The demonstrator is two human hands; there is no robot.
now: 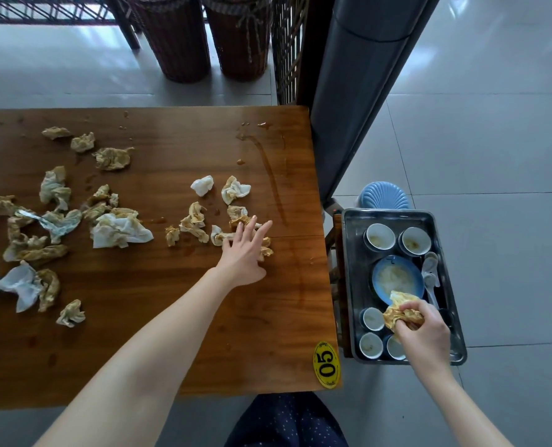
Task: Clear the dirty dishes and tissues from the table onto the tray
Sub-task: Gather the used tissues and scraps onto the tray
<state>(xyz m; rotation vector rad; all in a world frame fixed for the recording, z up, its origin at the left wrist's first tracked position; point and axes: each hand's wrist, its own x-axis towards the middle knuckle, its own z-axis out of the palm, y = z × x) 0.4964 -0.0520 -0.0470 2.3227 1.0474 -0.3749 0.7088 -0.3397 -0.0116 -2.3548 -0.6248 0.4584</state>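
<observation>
Dishes (379, 237) fill the tray (387, 212); tissues (119, 230) litter our bench (158, 301). Right hand (424, 330) grips one wad (403, 309) over the tray; left hand (244, 253), fingers spread, touches more.

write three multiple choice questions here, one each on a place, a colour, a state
1. Where is the tray? A on the table B beside the table's right edge C under the table
2. What colour is the oval number sticker? A red B white C yellow
3. What is the right hand doing? A gripping a stained tissue above the tray B lying open and empty C pressing the table
Answers: B, the tray sits past the table's right edge; C, the sticker is yellow; A, it curls round the tissue.
</observation>
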